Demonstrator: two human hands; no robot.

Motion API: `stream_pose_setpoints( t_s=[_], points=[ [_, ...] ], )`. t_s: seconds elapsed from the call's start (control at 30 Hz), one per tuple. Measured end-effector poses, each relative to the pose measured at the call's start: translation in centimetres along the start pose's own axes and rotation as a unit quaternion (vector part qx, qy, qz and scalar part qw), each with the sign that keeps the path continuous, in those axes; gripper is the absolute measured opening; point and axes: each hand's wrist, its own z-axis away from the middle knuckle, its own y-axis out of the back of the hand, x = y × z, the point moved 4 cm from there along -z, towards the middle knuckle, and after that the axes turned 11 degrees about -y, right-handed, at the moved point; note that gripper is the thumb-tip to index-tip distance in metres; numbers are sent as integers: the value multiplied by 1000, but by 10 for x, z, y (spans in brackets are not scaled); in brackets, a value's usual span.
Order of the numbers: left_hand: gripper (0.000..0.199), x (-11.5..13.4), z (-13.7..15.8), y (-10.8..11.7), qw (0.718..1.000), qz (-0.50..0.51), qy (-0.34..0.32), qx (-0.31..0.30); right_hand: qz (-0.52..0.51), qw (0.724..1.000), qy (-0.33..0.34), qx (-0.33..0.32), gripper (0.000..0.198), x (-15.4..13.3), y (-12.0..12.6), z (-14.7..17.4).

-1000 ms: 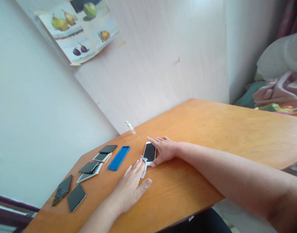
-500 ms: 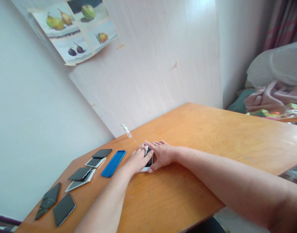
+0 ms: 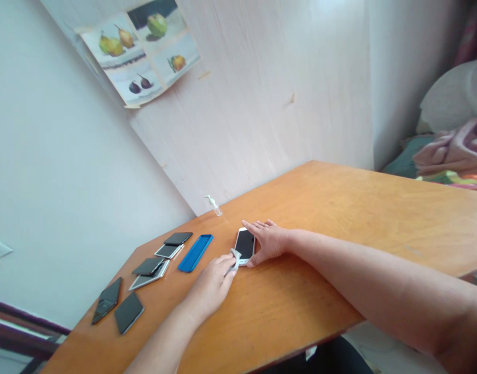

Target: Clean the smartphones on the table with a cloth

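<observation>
A white phone with a dark screen lies face up on the wooden table. My right hand spans its right side, fingers at the top edge and thumb at the bottom corner, gripping it against the table. In my left hand is a small pale cloth, pinched between the fingers and touching the phone's lower left corner. Left of the hands lies an empty blue phone case.
Several phones lie at the table's left, among them a black phone and a dark grey one. A clear pump bottle stands near the wall. Fruit pictures hang above. The table's front edge is close to me.
My left hand has drawn back with the cloth from over the phone's upper part to its lower left corner, uncovering the screen. My right hand keeps its hold. The camera view has shifted slightly.
</observation>
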Motion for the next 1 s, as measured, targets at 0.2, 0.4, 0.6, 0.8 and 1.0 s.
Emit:
stream_pose_setpoints(
  t_s=[0.2,0.4,0.6,0.8,1.0],
  points=[
    [18,-17,-12,1,985,122,84,84,-1,1000,3,0,138,-1,0,1],
    [14,-31,-38,-8,980,125,121,95,-1,1000,8,2,138,-1,1,0],
    [14,-29,-57,-3,994,-13,78,82,-1,1000,8,0,138,-1,0,-1],
    [33,1,-44,-3,994,-110,5,5,2,1000,3,3,139,0,-1,-1],
    [33,19,-14,-2,996,-85,-20,-11,-5,1000,4,3,138,-2,0,0]
  ],
)
